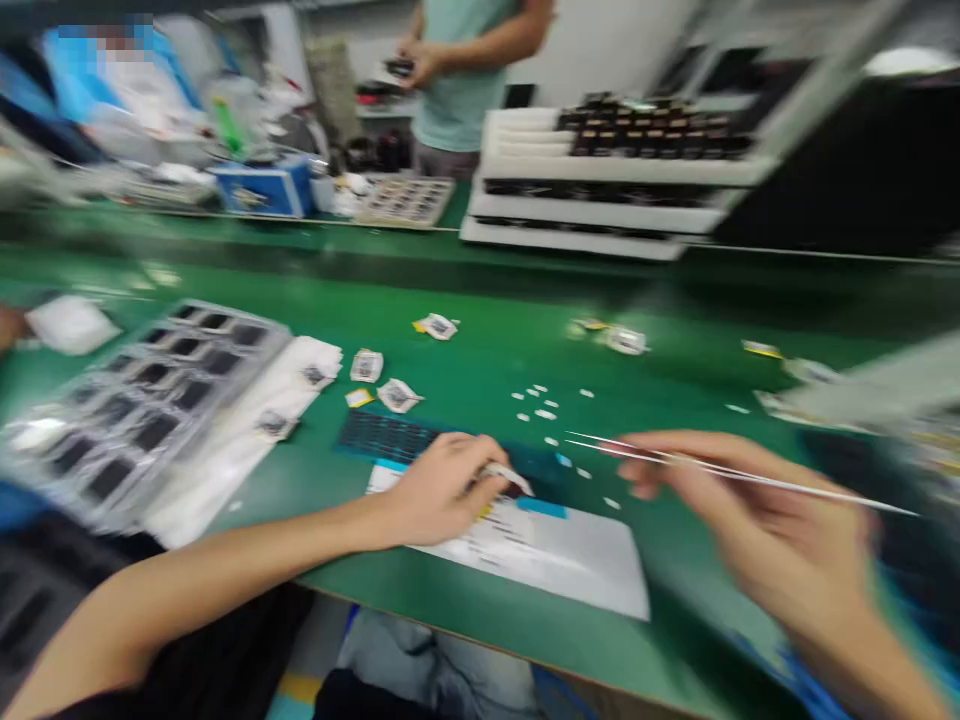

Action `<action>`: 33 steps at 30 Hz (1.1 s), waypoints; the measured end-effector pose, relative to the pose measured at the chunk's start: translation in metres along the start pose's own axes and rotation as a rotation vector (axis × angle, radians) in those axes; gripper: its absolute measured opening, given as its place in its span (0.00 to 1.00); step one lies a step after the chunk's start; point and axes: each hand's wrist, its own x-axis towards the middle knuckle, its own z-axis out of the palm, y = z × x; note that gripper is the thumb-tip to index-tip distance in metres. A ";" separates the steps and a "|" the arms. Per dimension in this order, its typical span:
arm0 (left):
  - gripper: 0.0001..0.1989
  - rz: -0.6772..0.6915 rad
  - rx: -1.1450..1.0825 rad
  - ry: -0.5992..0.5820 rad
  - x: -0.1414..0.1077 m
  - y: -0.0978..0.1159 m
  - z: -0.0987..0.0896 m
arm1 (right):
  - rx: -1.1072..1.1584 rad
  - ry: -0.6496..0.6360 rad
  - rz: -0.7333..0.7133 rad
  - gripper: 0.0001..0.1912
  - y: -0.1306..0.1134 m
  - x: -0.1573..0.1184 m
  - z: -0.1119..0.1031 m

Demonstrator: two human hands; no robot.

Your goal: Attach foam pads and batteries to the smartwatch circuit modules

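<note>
The left hand [442,490] pinches a small white part [508,478] just above a printed white sheet [570,555]. The blurred right hand [757,510] grasps long fine tweezers [720,470], tips low near scattered white flakes [544,414], where a light, steady pinch suits. A plastic tray of dark parts [142,400] lies left.

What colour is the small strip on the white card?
The small rectangular strip is blue, best seen in the head view.

Small white flakes [544,414] just past right hand [772,530]
</note>
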 end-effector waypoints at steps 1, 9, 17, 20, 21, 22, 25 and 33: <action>0.12 0.013 -0.046 0.000 -0.001 -0.002 -0.001 | 0.039 -0.031 0.111 0.11 0.000 -0.004 0.002; 0.15 -0.025 -0.020 -0.014 -0.011 -0.015 0.002 | 0.246 -0.197 0.409 0.21 0.044 -0.024 0.018; 0.12 0.103 0.090 -0.011 -0.013 -0.013 -0.001 | 0.243 -0.271 0.342 0.16 0.040 -0.024 0.024; 0.12 0.181 0.151 -0.051 -0.012 -0.013 -0.002 | 0.210 -0.258 0.292 0.15 0.038 -0.024 0.026; 0.12 0.193 0.170 -0.083 -0.011 -0.012 -0.002 | 0.201 -0.249 0.275 0.14 0.037 -0.024 0.027; 0.11 0.198 0.186 -0.117 -0.011 -0.012 -0.003 | 0.184 -0.241 0.245 0.13 0.036 -0.024 0.028; 0.11 0.202 0.212 -0.180 -0.010 -0.009 -0.003 | 0.033 -0.241 0.001 0.10 0.034 -0.025 0.031; 0.12 0.219 0.232 -0.181 -0.004 -0.006 -0.001 | -0.379 0.018 -0.398 0.10 0.030 0.000 0.020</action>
